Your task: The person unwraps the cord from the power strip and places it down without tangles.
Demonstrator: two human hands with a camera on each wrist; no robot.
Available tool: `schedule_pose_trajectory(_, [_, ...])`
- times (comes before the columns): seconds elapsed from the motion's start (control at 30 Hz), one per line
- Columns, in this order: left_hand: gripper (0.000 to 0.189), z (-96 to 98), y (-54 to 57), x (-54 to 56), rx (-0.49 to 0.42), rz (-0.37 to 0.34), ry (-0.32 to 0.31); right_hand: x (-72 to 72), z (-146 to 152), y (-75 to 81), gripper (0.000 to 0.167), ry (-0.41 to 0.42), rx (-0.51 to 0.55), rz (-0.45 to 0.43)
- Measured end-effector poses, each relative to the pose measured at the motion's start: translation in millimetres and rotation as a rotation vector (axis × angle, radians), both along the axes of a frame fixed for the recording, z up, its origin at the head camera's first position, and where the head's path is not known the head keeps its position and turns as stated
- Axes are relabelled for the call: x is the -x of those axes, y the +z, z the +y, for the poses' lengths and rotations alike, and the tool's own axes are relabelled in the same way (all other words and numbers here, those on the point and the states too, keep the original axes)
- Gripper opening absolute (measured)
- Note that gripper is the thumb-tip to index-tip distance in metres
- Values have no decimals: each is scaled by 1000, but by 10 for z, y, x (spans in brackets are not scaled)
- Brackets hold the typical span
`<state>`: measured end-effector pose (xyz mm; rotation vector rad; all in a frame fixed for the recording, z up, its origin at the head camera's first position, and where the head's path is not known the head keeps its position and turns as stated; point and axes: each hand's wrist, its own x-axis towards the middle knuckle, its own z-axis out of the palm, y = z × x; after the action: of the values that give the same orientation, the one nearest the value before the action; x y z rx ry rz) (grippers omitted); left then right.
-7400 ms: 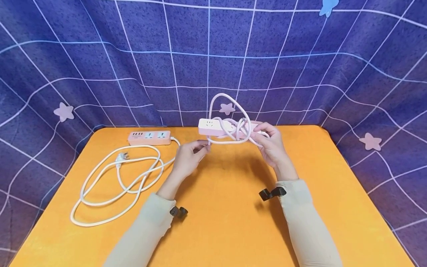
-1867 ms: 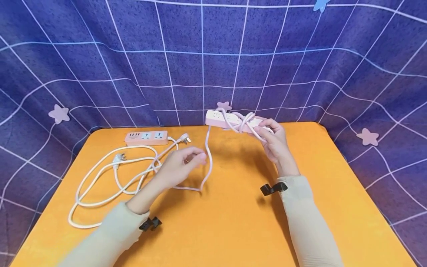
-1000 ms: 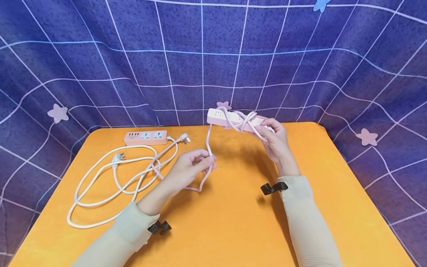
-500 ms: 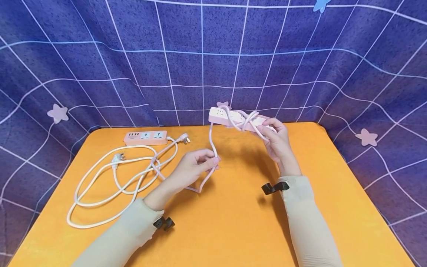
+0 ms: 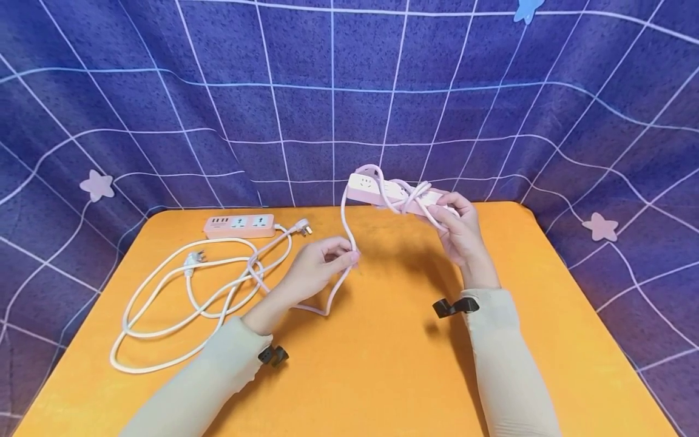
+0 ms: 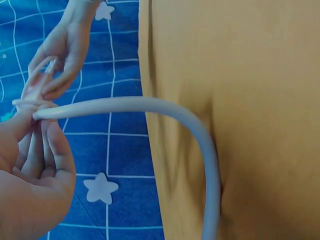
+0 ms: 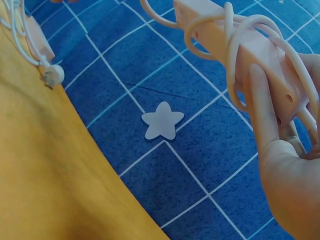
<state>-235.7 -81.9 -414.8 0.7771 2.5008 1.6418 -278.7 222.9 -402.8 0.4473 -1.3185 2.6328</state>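
Observation:
My right hand (image 5: pixel 459 233) grips one end of a pink and white power strip (image 5: pixel 364 187), raised over the back of the table. Its pale cord (image 7: pixel 231 55) winds around the strip's body in several crossing loops. Lower and to the left, my left hand (image 5: pixel 322 264) pinches the loose run of that cord (image 6: pixel 125 104) between thumb and fingers. From there the cord drops to the table and runs left. Its plug (image 5: pixel 302 227) lies beside a second, pink power strip (image 5: pixel 240 226) at the back left.
The second strip's white cord (image 5: pixel 122 340) lies in wide loops over the left of the orange table (image 5: pixel 371 376), its plug (image 5: pixel 192 261) among them. The other cord crosses these loops. A blue grid-patterned curtain (image 5: pixel 306 109) with stars hangs behind the table.
The loop standing over the strip earlier is gone, and its plug has come to lie at the left. My left hand has taken hold of the cord; the strip has shifted slightly right.

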Motion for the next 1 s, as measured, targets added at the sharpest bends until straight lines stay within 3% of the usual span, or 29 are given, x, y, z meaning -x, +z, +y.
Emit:
schedule_pose_trajectory(0.53, [13,-176,38,289,155,180,178,-16,32,-15,24,57,-32,16])
schedule_pose_trajectory(0.73, [14,-217,98,349,141,211,223,-23,45,-31,24,82,-43,26])
schedule_pose_trajectory(1.0, [17,-281,263,374,65,316,283,-7,65,-45,22,107,-53,34])
